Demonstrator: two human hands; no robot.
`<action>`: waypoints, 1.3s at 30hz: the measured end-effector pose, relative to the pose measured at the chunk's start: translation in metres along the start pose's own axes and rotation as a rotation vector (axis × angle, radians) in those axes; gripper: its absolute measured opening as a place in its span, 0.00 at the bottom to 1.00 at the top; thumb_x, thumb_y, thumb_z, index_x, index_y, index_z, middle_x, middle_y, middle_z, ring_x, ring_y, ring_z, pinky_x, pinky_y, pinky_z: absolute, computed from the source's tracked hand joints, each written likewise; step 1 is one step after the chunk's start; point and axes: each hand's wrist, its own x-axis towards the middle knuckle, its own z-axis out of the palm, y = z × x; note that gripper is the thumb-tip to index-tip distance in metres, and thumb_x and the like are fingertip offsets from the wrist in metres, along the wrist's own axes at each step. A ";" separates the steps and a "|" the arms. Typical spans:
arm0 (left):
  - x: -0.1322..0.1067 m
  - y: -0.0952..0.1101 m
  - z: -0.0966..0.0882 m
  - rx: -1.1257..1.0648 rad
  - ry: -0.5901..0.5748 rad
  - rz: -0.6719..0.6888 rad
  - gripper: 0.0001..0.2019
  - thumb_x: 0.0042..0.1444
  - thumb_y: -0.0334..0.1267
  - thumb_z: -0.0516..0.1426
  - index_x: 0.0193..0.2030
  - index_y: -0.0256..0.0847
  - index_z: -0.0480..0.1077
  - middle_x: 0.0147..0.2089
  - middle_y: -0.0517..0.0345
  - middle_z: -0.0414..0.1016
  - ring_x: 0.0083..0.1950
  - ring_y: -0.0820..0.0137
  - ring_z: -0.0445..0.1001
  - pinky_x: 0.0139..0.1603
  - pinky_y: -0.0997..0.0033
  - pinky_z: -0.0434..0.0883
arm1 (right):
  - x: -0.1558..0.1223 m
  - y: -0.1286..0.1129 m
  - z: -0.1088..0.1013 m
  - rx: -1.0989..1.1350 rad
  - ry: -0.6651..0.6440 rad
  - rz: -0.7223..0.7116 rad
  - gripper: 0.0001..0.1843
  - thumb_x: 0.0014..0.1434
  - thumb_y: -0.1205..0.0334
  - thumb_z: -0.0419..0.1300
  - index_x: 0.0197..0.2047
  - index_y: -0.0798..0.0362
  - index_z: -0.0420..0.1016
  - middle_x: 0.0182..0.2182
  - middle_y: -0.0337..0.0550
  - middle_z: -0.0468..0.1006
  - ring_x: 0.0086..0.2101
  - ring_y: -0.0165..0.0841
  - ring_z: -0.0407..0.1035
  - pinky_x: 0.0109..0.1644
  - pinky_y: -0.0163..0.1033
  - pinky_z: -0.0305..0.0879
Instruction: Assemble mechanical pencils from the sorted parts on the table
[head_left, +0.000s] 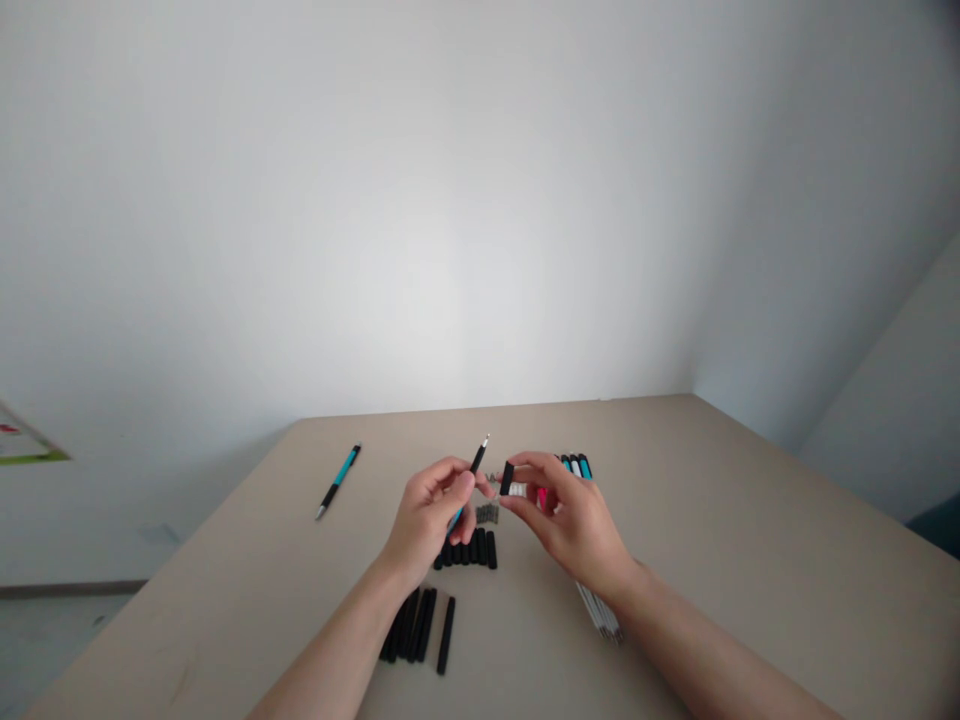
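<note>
Black tube (507, 479) sits between fingertips (511, 503) of the pinching right hand (577, 518); the left hand (429, 512) grips a pen (478, 459).

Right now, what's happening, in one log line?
left hand: holds pen part; right hand: holds short black piece; table: blue-black pen lying apart

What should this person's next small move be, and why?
Probably bring the short black piece in the right hand across to the tip of the pen part in the left hand. That narrow, pale tip points up uncovered, and the piece is held close beside it, still apart.
</note>
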 end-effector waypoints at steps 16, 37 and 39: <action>-0.003 0.003 0.000 0.113 -0.148 -0.104 0.16 0.56 0.48 0.57 0.33 0.32 0.69 0.29 0.55 0.72 0.15 0.84 0.56 0.16 0.79 0.49 | -0.001 -0.003 0.001 0.041 0.268 -0.008 0.14 0.58 0.56 0.61 0.45 0.49 0.63 0.40 0.45 0.81 0.23 0.27 0.69 0.27 0.33 0.67; -0.002 0.002 0.001 0.158 -0.110 -0.092 0.16 0.57 0.47 0.56 0.32 0.32 0.68 0.27 0.56 0.70 0.16 0.84 0.54 0.16 0.79 0.48 | -0.004 0.004 -0.002 0.076 0.196 -0.025 0.10 0.64 0.66 0.48 0.45 0.52 0.68 0.36 0.43 0.76 0.34 0.32 0.71 0.37 0.35 0.66; -0.002 0.002 0.001 0.168 -0.121 -0.101 0.16 0.57 0.47 0.56 0.32 0.32 0.68 0.27 0.56 0.70 0.16 0.84 0.54 0.16 0.78 0.48 | -0.005 0.005 -0.003 0.057 0.187 -0.027 0.09 0.64 0.65 0.48 0.43 0.52 0.68 0.33 0.42 0.75 0.32 0.32 0.70 0.35 0.35 0.64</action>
